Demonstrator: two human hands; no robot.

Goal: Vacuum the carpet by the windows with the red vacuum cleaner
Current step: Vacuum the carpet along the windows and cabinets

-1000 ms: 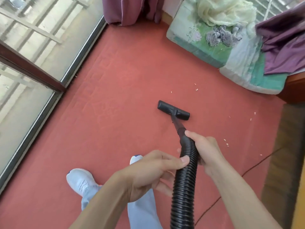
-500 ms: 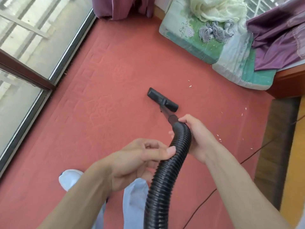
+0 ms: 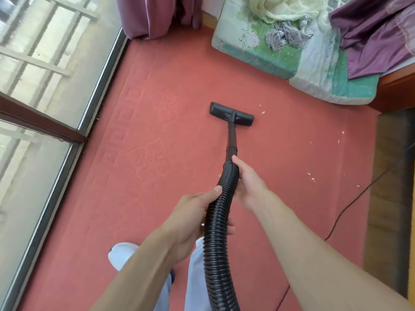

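Windows [image 3: 45, 86] at left; my left hand [image 3: 193, 218] wraps the black hose [image 3: 217, 243], right hand [image 3: 248, 184] grips it nearer the wand [image 3: 231, 135], and I've pushed the nozzle [image 3: 231, 114] farther out across the carpet [image 3: 157, 176], so scraps [image 3: 262, 112] just right of it come next.

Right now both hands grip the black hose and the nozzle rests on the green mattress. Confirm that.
Wrong: the head view shows the nozzle on the red carpet, clear of the green mattress. Left hand and right hand do grip the black hose.
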